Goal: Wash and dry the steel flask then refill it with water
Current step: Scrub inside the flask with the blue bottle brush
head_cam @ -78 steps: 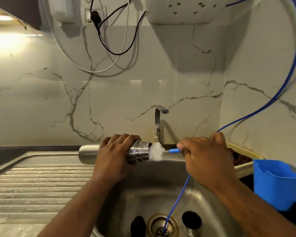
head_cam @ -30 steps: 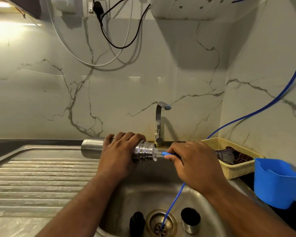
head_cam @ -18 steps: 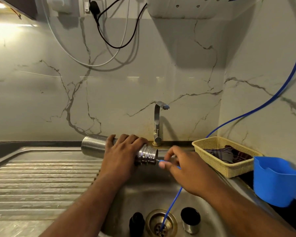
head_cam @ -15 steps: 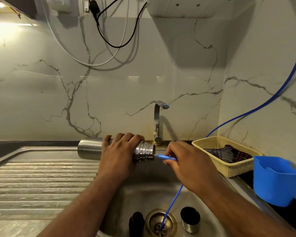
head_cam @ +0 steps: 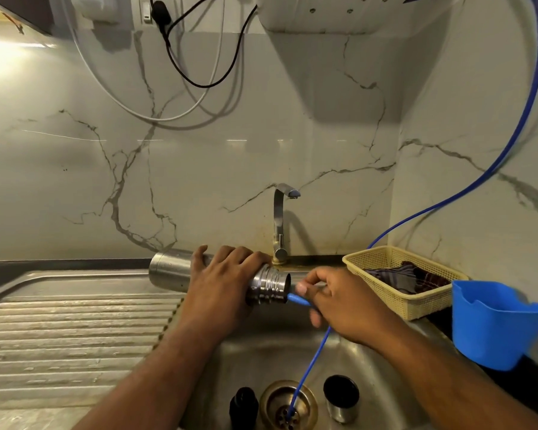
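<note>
Flask (head_cam: 169, 270) over sink (head_cam: 280, 349), tap (head_cam: 278, 218) behind, basket (head_cam: 416, 305) to R.

One steel flask (head_cam: 171, 270). Two grips: the left grip (head_cam: 218, 290) and the right grip (head_cam: 345, 308). One blue handle (head_cam: 297, 299) and one thin blue tube (head_cam: 310, 366). One tap (head_cam: 280, 225), one sink (head_cam: 261, 352) with one drain (head_cam: 288, 403). Two small pieces in the sink: one black stopper (head_cam: 244, 406) and one steel cup (head_cam: 341, 398). One yellow basket (head_cam: 401, 302), one blue jug (head_cam: 491, 324). Two wall cables: one black cable (head_cam: 199, 85), one white cable (head_cam: 159, 119).
</note>
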The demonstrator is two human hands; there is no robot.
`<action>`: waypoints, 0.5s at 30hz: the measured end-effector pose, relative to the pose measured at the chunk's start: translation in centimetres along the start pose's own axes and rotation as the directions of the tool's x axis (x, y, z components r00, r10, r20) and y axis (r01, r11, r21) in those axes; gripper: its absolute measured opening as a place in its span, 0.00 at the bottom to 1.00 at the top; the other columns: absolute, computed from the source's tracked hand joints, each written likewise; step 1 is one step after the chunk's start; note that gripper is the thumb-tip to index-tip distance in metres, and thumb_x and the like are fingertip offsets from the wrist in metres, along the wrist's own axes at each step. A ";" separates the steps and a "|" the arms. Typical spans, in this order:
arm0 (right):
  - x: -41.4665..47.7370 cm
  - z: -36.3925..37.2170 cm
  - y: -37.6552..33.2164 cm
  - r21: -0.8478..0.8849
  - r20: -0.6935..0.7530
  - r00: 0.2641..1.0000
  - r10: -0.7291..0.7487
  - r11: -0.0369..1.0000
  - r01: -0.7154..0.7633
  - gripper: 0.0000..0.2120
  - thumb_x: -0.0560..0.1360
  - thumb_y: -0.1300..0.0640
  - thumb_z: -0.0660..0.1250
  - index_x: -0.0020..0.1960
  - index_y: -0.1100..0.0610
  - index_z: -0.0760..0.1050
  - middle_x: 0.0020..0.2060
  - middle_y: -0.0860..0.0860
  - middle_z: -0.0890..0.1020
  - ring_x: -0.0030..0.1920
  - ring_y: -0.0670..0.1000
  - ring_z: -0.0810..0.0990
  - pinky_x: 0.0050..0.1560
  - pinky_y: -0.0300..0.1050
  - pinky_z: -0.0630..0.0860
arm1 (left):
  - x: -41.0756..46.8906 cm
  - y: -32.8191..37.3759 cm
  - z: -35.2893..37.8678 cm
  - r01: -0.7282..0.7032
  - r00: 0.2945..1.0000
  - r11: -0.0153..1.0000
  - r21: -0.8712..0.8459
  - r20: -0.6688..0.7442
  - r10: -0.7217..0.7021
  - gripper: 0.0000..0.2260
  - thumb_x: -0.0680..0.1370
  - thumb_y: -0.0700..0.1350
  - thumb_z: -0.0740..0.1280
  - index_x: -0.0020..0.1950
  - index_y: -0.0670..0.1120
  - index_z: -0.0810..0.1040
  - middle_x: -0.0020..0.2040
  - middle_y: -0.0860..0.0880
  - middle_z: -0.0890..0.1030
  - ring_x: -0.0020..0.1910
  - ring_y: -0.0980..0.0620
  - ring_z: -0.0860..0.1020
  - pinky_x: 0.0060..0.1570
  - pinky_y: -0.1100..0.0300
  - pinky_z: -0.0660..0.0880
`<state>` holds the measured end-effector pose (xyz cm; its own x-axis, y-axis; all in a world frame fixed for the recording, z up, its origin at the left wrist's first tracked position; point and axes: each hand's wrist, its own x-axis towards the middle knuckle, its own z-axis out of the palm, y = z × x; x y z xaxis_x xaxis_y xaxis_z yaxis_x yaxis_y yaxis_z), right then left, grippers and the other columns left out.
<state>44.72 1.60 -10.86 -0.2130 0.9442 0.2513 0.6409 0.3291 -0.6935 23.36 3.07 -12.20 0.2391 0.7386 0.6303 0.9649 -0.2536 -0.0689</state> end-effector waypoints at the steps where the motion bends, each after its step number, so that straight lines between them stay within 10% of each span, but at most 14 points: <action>1: -0.1 0.0 -0.1 -0.094 -0.033 0.998 -0.058 0.994 0.054 0.09 0.78 0.42 0.69 0.51 0.46 0.75 0.37 0.46 0.82 0.33 0.40 0.77 0.35 0.36 0.70 | 0.1 0.0 -0.1 0.017 1.000 1.000 0.000 0.002 -0.017 0.33 0.70 0.55 0.76 0.71 0.64 0.66 0.68 0.58 0.74 0.71 0.51 0.69 0.75 0.36 0.54; 5: -0.4 -0.2 -1.0 -0.481 -0.062 0.955 -0.289 0.848 0.225 0.10 0.77 0.42 0.70 0.52 0.42 0.72 0.45 0.40 0.77 0.43 0.41 0.75 0.41 0.31 0.67 | 0.1 -0.5 -0.4 0.085 0.996 0.996 -0.027 0.004 -0.085 0.33 0.71 0.56 0.75 0.72 0.65 0.63 0.69 0.59 0.72 0.71 0.52 0.67 0.75 0.36 0.53; 11: -0.2 -4.1 -0.3 -0.695 -0.242 0.853 -0.463 0.696 0.181 0.09 0.79 0.39 0.66 0.50 0.42 0.80 0.39 0.40 0.82 0.43 0.45 0.76 0.57 0.52 0.67 | -0.1 -2.4 -1.0 0.154 0.987 0.988 -0.028 -0.030 -0.155 0.31 0.70 0.55 0.76 0.70 0.64 0.66 0.66 0.57 0.75 0.68 0.51 0.71 0.72 0.34 0.59; 15: -0.7 -2.6 -0.6 -0.641 -0.065 0.913 -0.403 0.718 0.271 0.10 0.84 0.46 0.60 0.54 0.42 0.81 0.36 0.40 0.78 0.38 0.43 0.74 0.44 0.35 0.64 | 0.0 -1.2 -1.0 0.022 0.999 0.999 -0.040 -0.028 -0.023 0.32 0.68 0.54 0.78 0.68 0.64 0.70 0.65 0.58 0.77 0.68 0.51 0.72 0.74 0.33 0.54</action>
<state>46.41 0.75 -8.89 -0.4043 0.7287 0.5527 0.8752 0.4837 0.0026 22.14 2.75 -11.39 0.2136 0.7263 0.6534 0.9647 -0.2622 -0.0238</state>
